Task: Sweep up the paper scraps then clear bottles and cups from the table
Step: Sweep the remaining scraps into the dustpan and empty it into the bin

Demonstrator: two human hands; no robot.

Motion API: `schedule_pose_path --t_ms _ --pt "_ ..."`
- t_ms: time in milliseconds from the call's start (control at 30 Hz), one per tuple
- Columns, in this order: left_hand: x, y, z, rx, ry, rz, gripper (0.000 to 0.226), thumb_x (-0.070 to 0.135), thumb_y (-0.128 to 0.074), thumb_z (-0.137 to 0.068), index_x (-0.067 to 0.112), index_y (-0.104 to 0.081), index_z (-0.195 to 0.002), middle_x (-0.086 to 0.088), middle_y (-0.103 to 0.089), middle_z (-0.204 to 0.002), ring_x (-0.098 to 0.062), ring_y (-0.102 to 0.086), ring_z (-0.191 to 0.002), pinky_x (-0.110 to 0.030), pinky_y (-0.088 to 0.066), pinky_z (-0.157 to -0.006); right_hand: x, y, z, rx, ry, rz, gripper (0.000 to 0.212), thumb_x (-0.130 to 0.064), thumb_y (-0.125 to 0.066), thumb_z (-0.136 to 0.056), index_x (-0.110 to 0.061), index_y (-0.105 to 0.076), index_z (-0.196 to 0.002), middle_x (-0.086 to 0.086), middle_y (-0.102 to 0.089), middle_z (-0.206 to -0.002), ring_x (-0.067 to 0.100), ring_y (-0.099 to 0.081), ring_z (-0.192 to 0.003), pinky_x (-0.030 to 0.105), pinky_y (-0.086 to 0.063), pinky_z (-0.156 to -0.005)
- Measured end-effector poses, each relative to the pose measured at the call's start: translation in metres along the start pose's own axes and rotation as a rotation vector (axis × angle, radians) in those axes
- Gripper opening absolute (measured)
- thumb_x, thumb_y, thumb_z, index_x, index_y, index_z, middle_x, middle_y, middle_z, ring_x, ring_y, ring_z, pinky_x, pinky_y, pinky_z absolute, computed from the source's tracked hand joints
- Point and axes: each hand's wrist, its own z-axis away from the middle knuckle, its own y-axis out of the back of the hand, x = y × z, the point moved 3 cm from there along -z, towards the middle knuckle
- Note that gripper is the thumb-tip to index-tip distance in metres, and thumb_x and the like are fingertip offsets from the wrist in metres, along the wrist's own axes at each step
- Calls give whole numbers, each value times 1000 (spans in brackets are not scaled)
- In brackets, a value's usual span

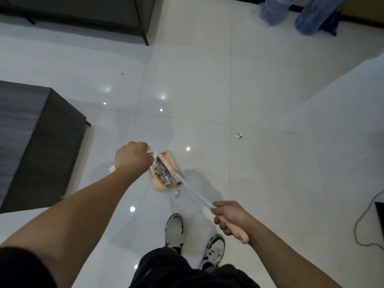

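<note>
A peach dustpan sits on the white tiled floor in front of my feet, with several paper scraps inside it. My left hand grips the top of the dustpan's white handle in a fist. My right hand grips the peach end of the broom handle, whose white shaft runs up-left to the broom head lying at the dustpan's mouth. One small scrap lies by the pan's near edge. Another paper scrap lies on the floor to the right.
A dark low table stands at the left, close to my left arm. A dark sofa is at the top left. Blue plastic bags stand at the top right. A grey cable loops at the right edge. A dark speck lies on the floor.
</note>
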Motion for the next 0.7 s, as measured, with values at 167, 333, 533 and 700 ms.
schedule_pose_path --t_ms 167,333,533,700 --pt "5 3 1 14 29 3 20 44 -62 -72 26 -65 -80 4 -59 -70 -21 -57 -63 -24 -43 -56 -10 38 7 75 60 -54 31 -8 -62 -95 -12 -54 -125 13 -53 -67 14 -39 -40 21 -28 -36" --pt "37 12 5 40 9 -17 20 45 -60 -74 25 -61 -71 8 -53 -63 -17 -53 -60 -22 -34 -50 -41 98 -15 175 160 -117 18 -4 -61 -94 -15 -56 -108 11 -50 -66 15 -39 -39 19 -31 -38" --pt "130 17 1 29 66 78 24 45 -59 -77 24 -56 -65 6 -51 -61 -21 -52 -63 -26 -28 -49 -98 204 -73 300 211 -104 13 -2 -59 -94 -6 -57 -82 10 -45 -54 18 -39 -38 21 -34 -35" --pt "221 -4 -9 -51 69 83 26 42 -59 -80 23 -50 -64 4 -48 -61 -24 -52 -61 -27 -33 -52 -121 278 -116 340 192 -24 13 -4 -60 -93 -5 -56 -80 12 -48 -59 19 -44 -41 23 -40 -38"
